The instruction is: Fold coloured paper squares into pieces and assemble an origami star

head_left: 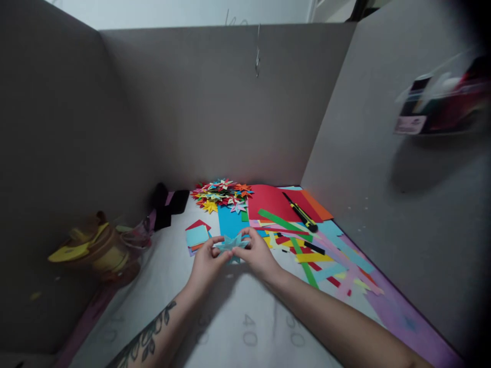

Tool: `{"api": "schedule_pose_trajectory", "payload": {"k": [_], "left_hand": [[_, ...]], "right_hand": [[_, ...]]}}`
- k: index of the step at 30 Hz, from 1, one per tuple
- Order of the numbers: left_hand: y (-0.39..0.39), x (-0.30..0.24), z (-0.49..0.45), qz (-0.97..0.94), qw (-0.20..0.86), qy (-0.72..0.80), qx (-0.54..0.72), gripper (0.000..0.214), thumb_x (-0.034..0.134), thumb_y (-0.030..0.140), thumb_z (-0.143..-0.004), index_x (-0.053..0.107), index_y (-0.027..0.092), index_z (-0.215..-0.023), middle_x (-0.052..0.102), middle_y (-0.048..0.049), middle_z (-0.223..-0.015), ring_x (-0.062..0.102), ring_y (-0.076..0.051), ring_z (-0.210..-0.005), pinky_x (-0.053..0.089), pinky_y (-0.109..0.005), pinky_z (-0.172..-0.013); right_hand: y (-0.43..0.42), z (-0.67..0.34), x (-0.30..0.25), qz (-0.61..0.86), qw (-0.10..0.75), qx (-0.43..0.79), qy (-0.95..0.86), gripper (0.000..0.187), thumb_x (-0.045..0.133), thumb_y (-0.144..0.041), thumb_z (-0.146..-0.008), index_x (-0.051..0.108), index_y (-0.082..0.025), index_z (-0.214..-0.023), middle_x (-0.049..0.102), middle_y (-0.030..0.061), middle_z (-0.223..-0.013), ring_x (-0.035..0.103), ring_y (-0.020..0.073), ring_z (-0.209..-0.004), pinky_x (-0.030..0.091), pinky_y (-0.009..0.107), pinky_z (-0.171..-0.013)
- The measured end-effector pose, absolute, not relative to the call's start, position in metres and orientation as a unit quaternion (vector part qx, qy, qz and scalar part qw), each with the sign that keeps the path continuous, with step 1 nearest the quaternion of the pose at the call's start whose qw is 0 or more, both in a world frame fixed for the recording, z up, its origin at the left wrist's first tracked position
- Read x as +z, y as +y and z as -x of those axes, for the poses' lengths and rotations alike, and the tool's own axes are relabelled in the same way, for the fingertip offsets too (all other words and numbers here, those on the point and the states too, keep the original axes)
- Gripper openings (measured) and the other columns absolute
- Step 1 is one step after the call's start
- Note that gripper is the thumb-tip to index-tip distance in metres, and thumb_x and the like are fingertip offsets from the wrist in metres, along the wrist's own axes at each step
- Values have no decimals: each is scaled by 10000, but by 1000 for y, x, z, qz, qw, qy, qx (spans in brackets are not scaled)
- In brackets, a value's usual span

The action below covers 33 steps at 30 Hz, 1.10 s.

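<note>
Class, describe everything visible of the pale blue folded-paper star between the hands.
The pale blue, many-pointed paper star looks folded, its sharp points spreading outward. The bare left hand and bare right hand hold its opposite sides over the white, number-printed work surface, partly covering it; the exact point count is unclear.

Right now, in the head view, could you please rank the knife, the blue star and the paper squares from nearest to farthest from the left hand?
1. Blue star: held in the left hand.
2. Paper squares: just beyond that hand.
3. Knife: farther off, to the right.
</note>
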<state>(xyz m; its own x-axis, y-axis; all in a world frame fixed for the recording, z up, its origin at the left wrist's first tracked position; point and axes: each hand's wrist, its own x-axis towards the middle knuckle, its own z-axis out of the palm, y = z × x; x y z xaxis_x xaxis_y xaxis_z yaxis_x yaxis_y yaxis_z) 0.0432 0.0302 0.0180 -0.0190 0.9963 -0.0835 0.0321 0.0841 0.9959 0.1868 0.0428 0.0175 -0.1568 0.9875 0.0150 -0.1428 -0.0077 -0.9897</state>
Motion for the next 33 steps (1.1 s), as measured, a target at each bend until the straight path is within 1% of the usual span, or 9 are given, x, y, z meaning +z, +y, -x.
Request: {"api": "schedule_pose_trajectory", "payload": {"k": [4, 10, 13, 16, 20, 22, 24, 28, 33], "left_hand": [[13, 20, -50, -482, 493, 534, 489, 532, 738, 319, -567, 567, 104, -1023, 337, 123, -453, 340, -54, -410, 259, -171, -443], [1, 15, -56, -502, 467, 537, 492, 652, 704, 304, -595, 558, 74, -1187, 238, 129, -462, 253, -46, -408, 220, -176, -434], [-1, 15, -56, -532, 418, 559, 479, 612, 683, 303, -630, 576, 94, -1195, 299, 110, -462, 272, -54, -413, 218, -182, -425], [-3, 16, -54, -561, 364, 567, 481, 516, 677, 294, -649, 625, 124, -1133, 357, 93, -458, 326, -68, -419, 257, -188, -428], [-6, 14, -50, -577, 324, 560, 499, 464, 659, 269, -687, 611, 160, -1136, 581, 29, -621, 521, -101, -538, 407, -195, -527], [-7, 10, -48, -586, 314, 547, 508, 461, 652, 261, -703, 590, 174, -1151, 654, -4, -758, 599, -122, -647, 465, -211, -617], [-8, 6, -46, -595, 297, 538, 518, 451, 642, 260, -719, 572, 181, -1157, 673, -8, -791, 628, -130, -689, 489, -221, -654], [-9, 1, -44, -620, 246, 527, 526, 413, 631, 230, -729, 563, 190, -1134, 686, 2, -791, 651, -130, -719, 511, -230, -691], [-11, 1, -44, -652, 204, 516, 517, 382, 621, 199, -734, 563, 203, -1111, 695, 6, -811, 666, -131, -744, 525, -241, -725]], "right_hand": [[26, -196, 15, 403, 513, 561, -511, 379, 656, -255, -627, 399, -225, -904, 555, -70, -629, 519, 118, -528, 384, 220, -499], [17, -201, 8, 411, 516, 549, -514, 362, 651, -216, -631, 404, -216, -896, 534, -87, -573, 481, 102, -482, 347, 206, -483], [17, -200, 2, 413, 514, 532, -532, 319, 629, -196, -661, 421, -213, -903, 544, -74, -605, 503, 110, -518, 365, 211, -501], [14, -199, -2, 427, 518, 473, -570, 298, 619, -191, -684, 459, -205, -936, 594, -22, -740, 571, 147, -655, 439, 255, -590], [3, -202, 2, 410, 573, 228, -672, 225, 599, -164, -738, 528, -212, -947, 580, 51, -958, 552, 209, -932, 452, 364, -813], [-3, -205, 4, 374, 600, 116, -698, 218, 584, -149, -773, 532, -221, -972, 553, 61, -974, 524, 216, -964, 440, 391, -849], [-6, -207, 7, 359, 605, 56, -708, 238, 588, -140, -786, 529, -225, -1000, 526, 63, -973, 514, 212, -949, 445, 395, -839], [-8, -207, 8, 369, 566, 41, -736, 176, 601, -137, -790, 573, -221, -942, 499, 58, -947, 509, 204, -914, 451, 383, -811], [-6, -206, 6, 358, 558, 44, -747, 90, 601, -160, -799, 611, -220, -865, 498, 55, -929, 512, 201, -898, 455, 378, -799]]}}
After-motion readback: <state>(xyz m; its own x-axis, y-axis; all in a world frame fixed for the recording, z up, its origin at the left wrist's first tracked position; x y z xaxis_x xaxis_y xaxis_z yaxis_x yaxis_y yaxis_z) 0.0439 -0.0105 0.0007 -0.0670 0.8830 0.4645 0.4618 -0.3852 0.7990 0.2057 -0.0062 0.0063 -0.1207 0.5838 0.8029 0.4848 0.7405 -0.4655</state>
